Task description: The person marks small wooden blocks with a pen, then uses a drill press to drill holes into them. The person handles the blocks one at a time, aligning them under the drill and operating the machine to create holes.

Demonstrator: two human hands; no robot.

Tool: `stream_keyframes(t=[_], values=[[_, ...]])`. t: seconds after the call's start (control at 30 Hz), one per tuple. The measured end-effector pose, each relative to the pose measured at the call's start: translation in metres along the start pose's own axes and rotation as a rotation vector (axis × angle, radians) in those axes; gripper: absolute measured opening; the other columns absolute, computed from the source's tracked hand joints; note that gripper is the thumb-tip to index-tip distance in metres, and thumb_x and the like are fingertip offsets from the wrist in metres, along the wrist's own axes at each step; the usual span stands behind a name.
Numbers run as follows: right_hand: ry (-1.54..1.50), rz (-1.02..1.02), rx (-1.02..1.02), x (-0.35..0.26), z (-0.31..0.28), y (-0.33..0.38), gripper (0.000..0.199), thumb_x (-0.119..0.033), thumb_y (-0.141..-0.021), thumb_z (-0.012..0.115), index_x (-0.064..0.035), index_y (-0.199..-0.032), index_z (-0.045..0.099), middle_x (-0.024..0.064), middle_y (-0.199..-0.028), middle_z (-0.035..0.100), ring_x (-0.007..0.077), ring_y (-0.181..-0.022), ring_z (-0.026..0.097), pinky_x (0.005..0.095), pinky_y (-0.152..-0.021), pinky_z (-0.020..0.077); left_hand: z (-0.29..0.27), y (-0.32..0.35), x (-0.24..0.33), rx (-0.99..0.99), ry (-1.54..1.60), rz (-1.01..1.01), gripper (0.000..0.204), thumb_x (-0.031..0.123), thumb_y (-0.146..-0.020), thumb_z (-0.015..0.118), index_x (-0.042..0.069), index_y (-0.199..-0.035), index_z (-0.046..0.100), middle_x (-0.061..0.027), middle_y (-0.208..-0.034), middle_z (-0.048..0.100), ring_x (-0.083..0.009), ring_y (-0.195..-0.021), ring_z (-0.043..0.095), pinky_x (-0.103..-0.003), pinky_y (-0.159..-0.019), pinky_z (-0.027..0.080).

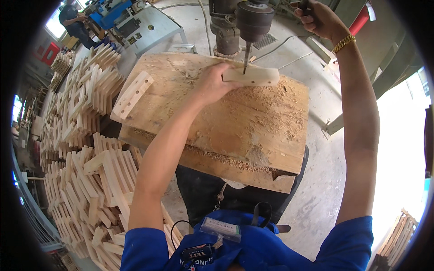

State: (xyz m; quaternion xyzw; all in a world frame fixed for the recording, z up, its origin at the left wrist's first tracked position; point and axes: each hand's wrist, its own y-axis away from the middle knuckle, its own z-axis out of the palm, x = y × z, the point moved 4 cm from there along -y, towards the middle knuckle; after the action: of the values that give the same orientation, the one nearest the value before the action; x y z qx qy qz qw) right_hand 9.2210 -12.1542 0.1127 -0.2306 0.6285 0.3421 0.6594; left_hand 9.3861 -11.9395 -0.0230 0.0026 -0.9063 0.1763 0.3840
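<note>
My left hand grips the left end of a pale wooden block lying on the drill press's wooden worktable. Dark holes show along the block's near face. Above it hangs the drill chuck, its bit reaching down to the block; whether the tip has entered the wood I cannot tell. At the upper right, my raised right hand is closed around a dark handle knob. A second block with several drilled holes rests at the table's left side.
Wood shavings cover much of the table. Large stacks of wooden frames and slats crowd the left side. The machine's column rises behind the table. Far left, another person stands near a blue machine.
</note>
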Motion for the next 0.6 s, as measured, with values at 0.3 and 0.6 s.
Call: stream_keyframes(t=[0.3,0.6], values=[[-0.008,0.005,-0.028,-0.005,0.006,-0.003,0.029,-0.020,-0.094,0.028,-0.0058,-0.082,0.050,0.0008,-0.058,0.049,0.0077,-0.039,0.033,0.0217,-0.035,0.0246,-0.003,0.002,-0.007,0.040,-0.044,-0.008,0.042,0.017,-0.068,0.079,0.000,-0.102,0.061,-0.0107,-0.094,0.062,-0.0229,-0.086,0.061,-0.033,-0.079,0.047],[-0.219,-0.090,0.040,-0.023,0.000,-0.028,0.027,-0.020,-0.092,0.035,-0.0038,-0.080,0.052,0.0062,-0.059,0.055,0.0115,-0.042,0.047,0.0231,-0.036,0.0377,-0.001,0.000,-0.005,-0.006,0.013,-0.030,0.047,0.020,-0.069,0.078,-0.002,-0.106,0.060,-0.0137,-0.098,0.062,-0.0258,-0.090,0.061,-0.034,-0.080,0.047]])
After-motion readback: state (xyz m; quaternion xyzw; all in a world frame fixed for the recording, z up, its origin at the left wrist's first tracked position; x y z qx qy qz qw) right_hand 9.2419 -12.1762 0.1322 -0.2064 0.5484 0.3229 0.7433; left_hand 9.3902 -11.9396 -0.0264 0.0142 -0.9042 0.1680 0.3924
